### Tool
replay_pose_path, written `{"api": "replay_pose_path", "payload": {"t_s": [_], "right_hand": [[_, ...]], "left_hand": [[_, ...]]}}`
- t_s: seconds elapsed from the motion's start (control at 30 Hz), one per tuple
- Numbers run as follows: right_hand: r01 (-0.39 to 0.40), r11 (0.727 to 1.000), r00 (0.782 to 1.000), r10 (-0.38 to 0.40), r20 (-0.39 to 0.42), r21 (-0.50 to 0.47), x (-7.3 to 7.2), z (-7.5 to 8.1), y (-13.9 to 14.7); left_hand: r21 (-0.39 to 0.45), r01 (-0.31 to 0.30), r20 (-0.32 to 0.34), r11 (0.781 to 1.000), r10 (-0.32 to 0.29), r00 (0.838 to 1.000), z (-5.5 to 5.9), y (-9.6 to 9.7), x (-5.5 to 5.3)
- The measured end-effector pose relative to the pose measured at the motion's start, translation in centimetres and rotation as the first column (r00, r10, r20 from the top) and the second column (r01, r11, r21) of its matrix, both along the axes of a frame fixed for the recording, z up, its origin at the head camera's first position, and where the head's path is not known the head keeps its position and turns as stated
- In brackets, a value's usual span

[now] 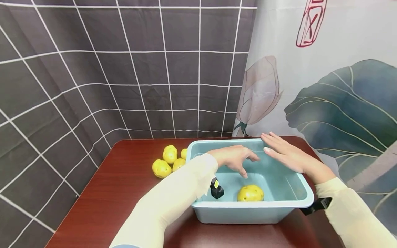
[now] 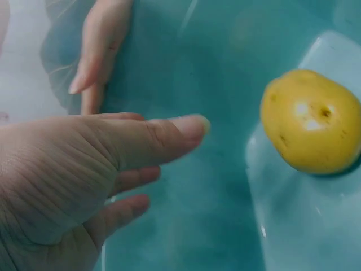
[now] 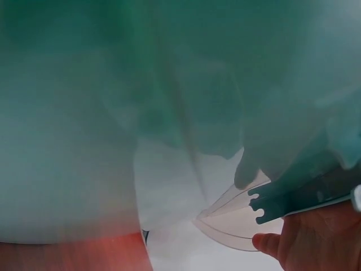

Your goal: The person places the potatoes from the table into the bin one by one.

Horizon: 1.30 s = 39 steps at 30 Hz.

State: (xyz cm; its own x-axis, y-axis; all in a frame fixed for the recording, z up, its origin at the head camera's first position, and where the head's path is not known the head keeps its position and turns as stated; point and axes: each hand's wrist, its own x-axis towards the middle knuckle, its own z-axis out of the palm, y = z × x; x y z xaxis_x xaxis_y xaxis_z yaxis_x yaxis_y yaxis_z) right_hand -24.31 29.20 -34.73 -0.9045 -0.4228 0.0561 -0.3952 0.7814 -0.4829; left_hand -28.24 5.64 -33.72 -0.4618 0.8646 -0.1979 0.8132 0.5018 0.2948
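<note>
One potato (image 1: 250, 193) is in the basin (image 1: 235, 214); four potatoes (image 1: 161, 168), perhaps more, remain outside; left hand (image 1: 233, 158) empty, fingers apart; right hand (image 1: 286, 155) straight-fingered.

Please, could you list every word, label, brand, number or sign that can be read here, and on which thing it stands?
No text can be read with certainty.
Red seal-like mark on the pale curtain: cut off at the picture's top, not legible.
Blue basin and the potato inside: no lettering visible.
</note>
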Motion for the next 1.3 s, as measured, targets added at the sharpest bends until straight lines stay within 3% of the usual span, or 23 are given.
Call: {"api": "replay_pose_path", "payload": {"t_s": [0.27,0.5,0.8,1.0,1.3], "right_hand": [[-0.011,1.000,1.000,0.011,0.006,0.016,-0.3,0.3,-0.2],[-0.015,1.000,1.000,0.015,0.013,0.001,-0.3,0.2,-0.1],[-0.031,1.000,1.000,0.031,0.000,-0.002,-0.3,0.2,0.0],[-0.040,0.999,0.999,0.040,-0.004,0.002,-0.4,0.4,-0.1],[-0.040,0.999,0.999,0.040,-0.008,0.011,-0.3,0.3,-0.1]], "left_hand": [[-0.009,-0.043,0.113,0.999,0.043,0.993,2.2,-1.1,-0.3],[0.059,-0.070,0.084,0.996,0.065,0.994,5.3,-2.9,-0.1],[0.174,-0.108,0.029,0.979,0.104,0.994,8.6,-7.6,0.4],[0.291,-0.212,0.065,0.933,0.202,0.977,9.4,-12.1,0.0],[0.352,-0.339,0.052,0.872,0.344,0.938,8.8,-17.6,-0.4]]}}
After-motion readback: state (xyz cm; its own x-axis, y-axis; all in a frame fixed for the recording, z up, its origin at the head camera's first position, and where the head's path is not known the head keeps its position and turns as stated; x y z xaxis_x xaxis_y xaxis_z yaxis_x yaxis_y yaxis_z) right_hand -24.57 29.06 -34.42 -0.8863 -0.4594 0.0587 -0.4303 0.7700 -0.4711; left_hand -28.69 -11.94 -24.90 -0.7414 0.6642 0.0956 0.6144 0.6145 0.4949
